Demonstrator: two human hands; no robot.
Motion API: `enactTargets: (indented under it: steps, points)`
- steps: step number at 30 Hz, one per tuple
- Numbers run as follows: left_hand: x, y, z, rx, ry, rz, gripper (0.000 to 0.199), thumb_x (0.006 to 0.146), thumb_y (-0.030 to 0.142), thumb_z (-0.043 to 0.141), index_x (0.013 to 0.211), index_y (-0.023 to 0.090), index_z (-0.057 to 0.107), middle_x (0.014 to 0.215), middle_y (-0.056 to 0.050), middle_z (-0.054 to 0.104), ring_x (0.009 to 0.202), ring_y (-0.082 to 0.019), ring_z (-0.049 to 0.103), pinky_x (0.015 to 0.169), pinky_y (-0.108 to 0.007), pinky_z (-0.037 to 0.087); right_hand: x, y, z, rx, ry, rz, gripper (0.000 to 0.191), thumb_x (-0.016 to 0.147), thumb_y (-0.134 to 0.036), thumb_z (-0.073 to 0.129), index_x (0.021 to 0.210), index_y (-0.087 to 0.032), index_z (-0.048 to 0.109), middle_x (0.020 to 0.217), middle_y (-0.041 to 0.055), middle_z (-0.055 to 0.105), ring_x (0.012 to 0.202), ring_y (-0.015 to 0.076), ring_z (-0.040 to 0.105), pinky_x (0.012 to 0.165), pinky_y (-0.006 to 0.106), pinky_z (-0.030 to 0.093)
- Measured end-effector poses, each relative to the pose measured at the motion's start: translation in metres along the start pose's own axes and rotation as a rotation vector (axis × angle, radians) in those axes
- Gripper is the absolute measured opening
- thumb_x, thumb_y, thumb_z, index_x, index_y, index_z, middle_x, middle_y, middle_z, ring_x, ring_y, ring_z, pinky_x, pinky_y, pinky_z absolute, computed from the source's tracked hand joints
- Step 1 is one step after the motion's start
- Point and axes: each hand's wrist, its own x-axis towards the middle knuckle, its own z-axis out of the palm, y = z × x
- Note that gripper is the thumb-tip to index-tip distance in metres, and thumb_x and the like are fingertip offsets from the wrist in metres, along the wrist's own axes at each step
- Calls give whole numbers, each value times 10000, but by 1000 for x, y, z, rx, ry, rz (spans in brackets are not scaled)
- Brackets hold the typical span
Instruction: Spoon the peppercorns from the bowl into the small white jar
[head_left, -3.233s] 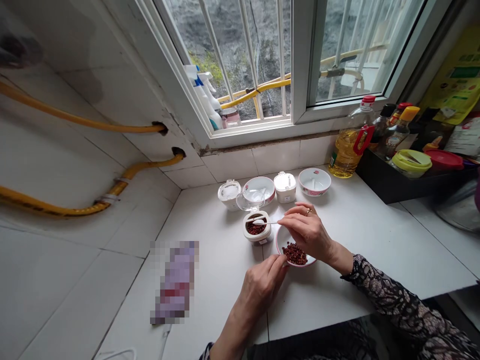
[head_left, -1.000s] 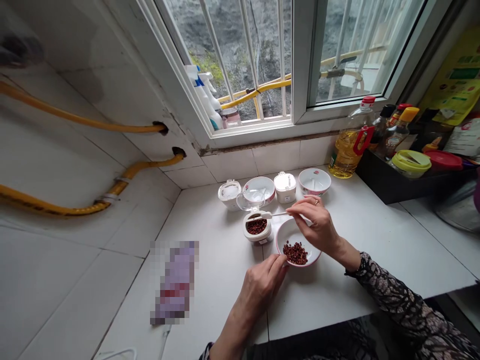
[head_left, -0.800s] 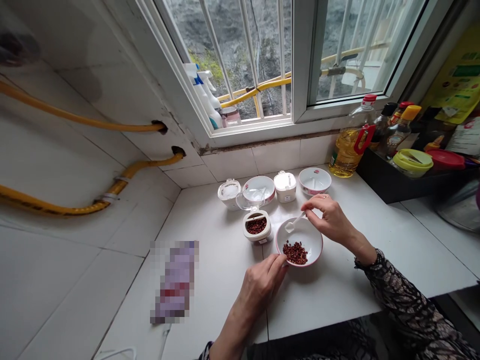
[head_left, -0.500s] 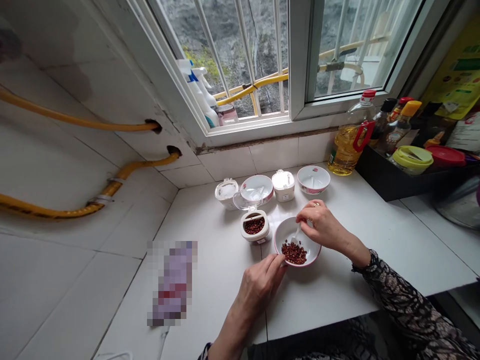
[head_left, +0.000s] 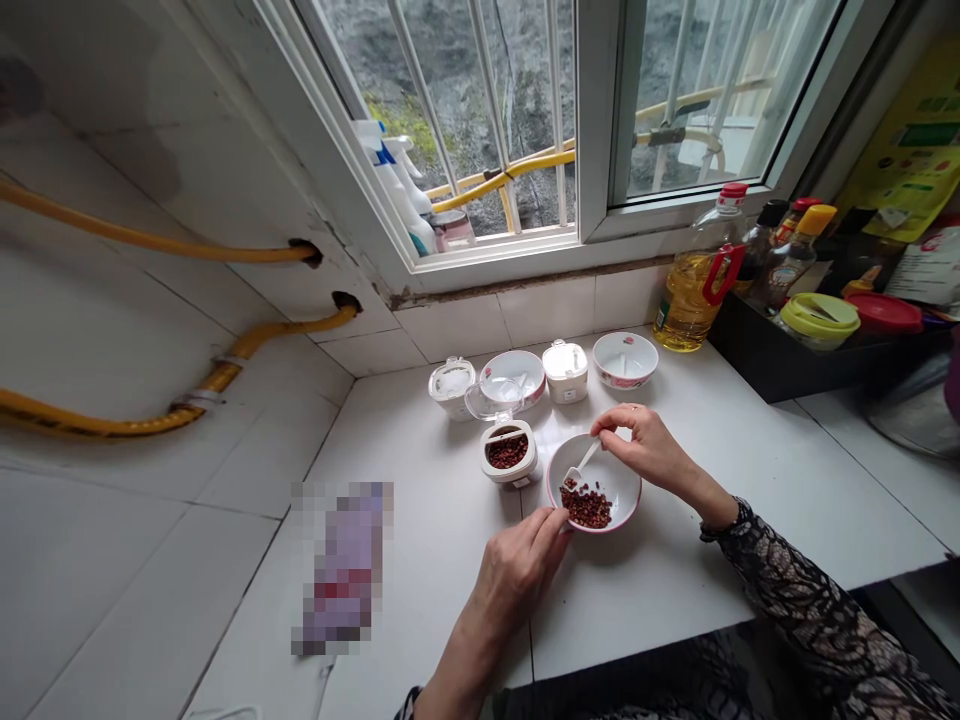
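Note:
A white bowl (head_left: 624, 490) with a pink rim stands on the counter, with reddish-brown peppercorns (head_left: 588, 507) in its lower part. My left hand (head_left: 519, 560) grips the bowl's near-left rim between thumb and fingers. Pinched in my right hand (head_left: 637, 440) is a small white spoon (head_left: 581, 467), its scoop over the left inside of the bowl with a few grains at it. Just left of the bowl, an open white jar (head_left: 510, 455) holds more of the peppercorns, its clear lid raised at the back.
Behind stand two lidded white jars (head_left: 452, 385) (head_left: 566, 372) and two patterned bowls (head_left: 513, 378) (head_left: 625, 360). An oil bottle (head_left: 688, 290) and a black box (head_left: 765, 360) of condiments are at the right. A blurred purple object (head_left: 349, 570) lies at the left.
The spoon in my right hand has moved left and up from the peppercorns toward the bowl's left side. My left hand stays on the rim.

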Motion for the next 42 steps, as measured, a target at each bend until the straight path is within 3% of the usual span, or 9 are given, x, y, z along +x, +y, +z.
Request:
enactTargets:
  steps: [11, 16, 19, 23, 27, 29, 35, 39, 42]
  points:
    - [-1, 0, 1, 17, 10, 1, 158, 1029, 187, 443, 1148, 154, 541, 901, -68, 726, 654, -142, 709, 548, -207, 516, 2, -4, -3, 214, -29, 159, 176, 784, -219, 546, 731, -195, 712, 655, 6, 698, 664, 164, 644, 639, 284, 497]
    - [0, -1, 1, -3, 12, 14, 155, 1036, 187, 430, 1141, 143, 536, 909, -75, 724, 692, -152, 716, 565, -216, 530, 6, -7, -2, 323, 4, 216, 167, 778, -290, 583, 749, -186, 710, 678, 16, 712, 659, 171, 663, 649, 293, 524]
    - [0, -1, 1, -10, 15, 17, 160, 1029, 183, 444, 1151, 143, 540, 910, -75, 721, 700, -148, 720, 564, -206, 530, 8, -14, 3, 324, 80, 152, 171, 815, -288, 586, 802, -192, 727, 733, 34, 734, 696, 183, 677, 683, 313, 540]
    - [0, -1, 1, -3, 4, 13, 167, 1030, 193, 444, 1156, 149, 545, 902, -71, 721, 690, -141, 718, 559, -195, 526, 6, -22, 17, 176, 206, -96, 165, 886, -234, 590, 903, -225, 753, 857, 57, 767, 857, 217, 681, 828, 385, 533]
    - [1, 0, 1, -10, 3, 10, 173, 1043, 195, 408, 1131, 154, 550, 889, -68, 719, 669, -135, 712, 552, -192, 521, 1, -25, 31, -55, 158, -395, 251, 929, -139, 521, 982, -247, 742, 871, 35, 783, 890, 213, 688, 1012, 479, 432]
    - [2, 0, 0, -8, 10, 10, 171, 1048, 202, 404, 1118, 154, 552, 880, -64, 717, 655, -133, 707, 542, -195, 515, 0, -26, 32, -135, 135, -476, 289, 927, -108, 497, 1003, -261, 731, 877, 18, 788, 890, 206, 695, 1070, 502, 375]
    - [3, 1, -1, 15, 15, 11, 176, 1058, 207, 390, 1133, 152, 540, 892, -63, 725, 668, -129, 707, 537, -195, 501, 5, -21, 7, -146, 260, -415, 208, 908, -138, 529, 903, -235, 713, 821, 30, 766, 823, 218, 686, 985, 467, 436]
    - [2, 0, -2, 1, 16, 15, 167, 1051, 197, 404, 1138, 148, 537, 897, -68, 723, 676, -136, 711, 537, -198, 504, 7, -7, -6, -211, 168, -319, 203, 852, -111, 533, 829, -224, 700, 783, 39, 749, 811, 232, 667, 921, 448, 450]
    - [2, 0, -1, 0, 17, 17, 162, 1049, 193, 411, 1143, 143, 533, 896, -69, 721, 680, -142, 710, 544, -205, 505, 3, 1, -2, -274, 65, -304, 205, 833, -81, 528, 808, -199, 694, 788, 56, 752, 824, 235, 664, 912, 451, 428]
